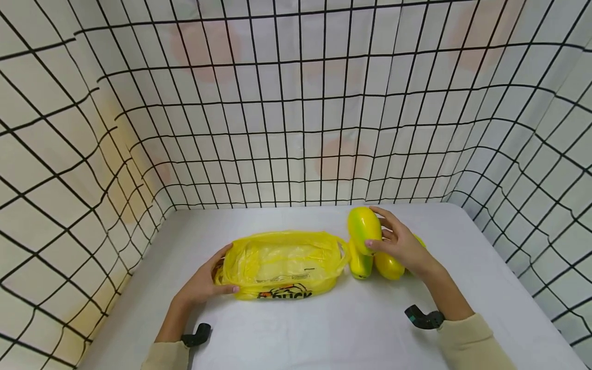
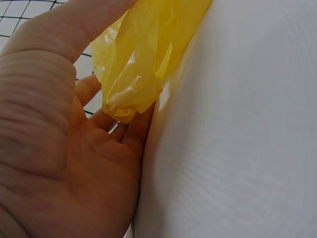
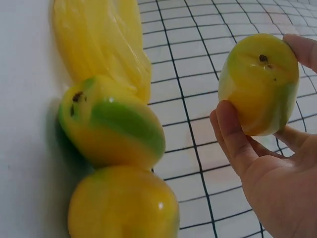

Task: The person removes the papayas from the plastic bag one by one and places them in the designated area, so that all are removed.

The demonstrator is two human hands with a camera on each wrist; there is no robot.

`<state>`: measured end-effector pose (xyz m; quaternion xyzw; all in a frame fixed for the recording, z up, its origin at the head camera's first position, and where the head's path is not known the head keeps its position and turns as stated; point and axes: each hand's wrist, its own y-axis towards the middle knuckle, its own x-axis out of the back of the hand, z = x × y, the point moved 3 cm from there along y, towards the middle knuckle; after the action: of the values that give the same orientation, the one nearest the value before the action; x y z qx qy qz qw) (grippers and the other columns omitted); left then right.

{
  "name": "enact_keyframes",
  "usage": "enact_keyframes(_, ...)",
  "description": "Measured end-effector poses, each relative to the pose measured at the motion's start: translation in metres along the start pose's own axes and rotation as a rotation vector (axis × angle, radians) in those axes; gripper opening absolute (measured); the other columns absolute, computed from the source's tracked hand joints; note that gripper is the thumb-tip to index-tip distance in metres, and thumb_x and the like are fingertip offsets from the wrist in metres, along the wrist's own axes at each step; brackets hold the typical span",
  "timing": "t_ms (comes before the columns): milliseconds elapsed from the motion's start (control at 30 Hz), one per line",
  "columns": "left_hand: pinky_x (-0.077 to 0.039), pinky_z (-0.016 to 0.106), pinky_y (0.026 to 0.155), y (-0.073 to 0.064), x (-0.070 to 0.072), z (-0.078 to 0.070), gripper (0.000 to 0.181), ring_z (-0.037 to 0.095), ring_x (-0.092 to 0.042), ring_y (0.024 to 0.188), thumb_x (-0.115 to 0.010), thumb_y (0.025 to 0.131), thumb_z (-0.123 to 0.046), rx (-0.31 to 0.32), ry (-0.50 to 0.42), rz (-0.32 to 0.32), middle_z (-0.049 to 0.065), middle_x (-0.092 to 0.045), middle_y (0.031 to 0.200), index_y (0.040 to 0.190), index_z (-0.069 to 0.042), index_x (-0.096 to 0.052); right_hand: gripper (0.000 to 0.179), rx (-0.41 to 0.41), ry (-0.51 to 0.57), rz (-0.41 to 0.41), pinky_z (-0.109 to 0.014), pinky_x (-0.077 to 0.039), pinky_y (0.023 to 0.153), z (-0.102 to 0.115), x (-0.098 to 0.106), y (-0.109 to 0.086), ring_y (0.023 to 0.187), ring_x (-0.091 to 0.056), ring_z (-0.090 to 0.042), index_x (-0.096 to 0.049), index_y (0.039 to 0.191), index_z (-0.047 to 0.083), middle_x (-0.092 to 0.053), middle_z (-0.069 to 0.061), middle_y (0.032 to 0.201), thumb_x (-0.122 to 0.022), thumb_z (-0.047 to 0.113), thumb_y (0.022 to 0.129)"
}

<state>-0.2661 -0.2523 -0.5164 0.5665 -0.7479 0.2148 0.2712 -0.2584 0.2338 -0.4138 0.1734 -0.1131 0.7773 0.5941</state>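
A yellow plastic bag (image 1: 319,285) with dark printing lies with its mouth spread wide. At its left end my left hand (image 1: 202,282) holds it, thumb along the front side and fingers at the back; in the left wrist view the knotted-looking end of the bag (image 2: 133,82) hangs between thumb and fingers. My right hand (image 1: 407,249) grips a yellow-green mango (image 1: 364,226) just right of the bag, raised above other mangoes. In the right wrist view, thumb and fingertips press the sides of this mango (image 3: 260,87).
Below the held fruit, one mango (image 1: 361,264) lies against the bag's right end, with another mango (image 1: 390,266) beside it. More yellow-green fruit (image 1: 420,241) shows partly behind my right hand. Black wire mesh (image 1: 302,128) encloses the white table (image 1: 324,334) at the back and sides.
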Motion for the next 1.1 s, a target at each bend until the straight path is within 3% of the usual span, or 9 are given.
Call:
enact_keyframes(500,-0.019,0.066,0.114,0.0,-0.001,-0.002,0.114,0.034,-0.024,0.147,-0.087,0.062,-0.049,0.009,-0.012,0.007,0.002,-0.023,0.161,0.153,-0.039,-0.02,0.076,-0.024,-0.002,-0.064,-0.029,-0.051,0.091,-0.025,0.048,-0.017,0.13,-0.044,-0.035,-0.018,0.152,0.04,-0.032,-0.012,0.151,-0.065,0.031,0.093)
enact_keyframes(633,-0.02,0.066,0.114,0.001,0.0,-0.003,0.114,0.034,-0.025,0.147,-0.087,0.062,-0.049,0.005,0.0,-0.001,0.003,-0.025,0.161,0.153,-0.038,-0.02,0.075,-0.031,-0.032,-0.069,-0.038,-0.049,0.095,-0.029,0.055,-0.02,0.131,-0.043,-0.036,-0.016,0.153,0.042,-0.032,-0.013,0.15,-0.063,0.033,0.095)
enact_keyframes(867,-0.02,0.065,0.115,0.0,-0.001,0.0,0.114,0.034,-0.024,0.147,-0.087,0.062,-0.05,0.019,-0.006,0.005,0.002,-0.023,0.162,0.153,-0.04,-0.02,0.077,-0.05,-0.045,-0.085,-0.07,-0.033,0.104,-0.039,0.074,-0.028,0.137,-0.033,-0.046,-0.013,0.154,0.04,-0.027,-0.019,0.154,-0.061,0.033,0.095)
enact_keyframes(1100,-0.02,0.065,0.115,-0.001,0.0,-0.001,0.114,0.034,-0.023,0.147,-0.087,0.061,-0.051,0.02,-0.004,0.005,0.002,-0.022,0.162,0.153,-0.041,-0.02,0.076,-0.086,-0.033,-0.127,-0.076,-0.027,0.101,-0.052,0.094,-0.038,0.139,-0.026,-0.048,-0.013,0.154,0.041,-0.022,-0.018,0.155,-0.061,0.03,0.096)
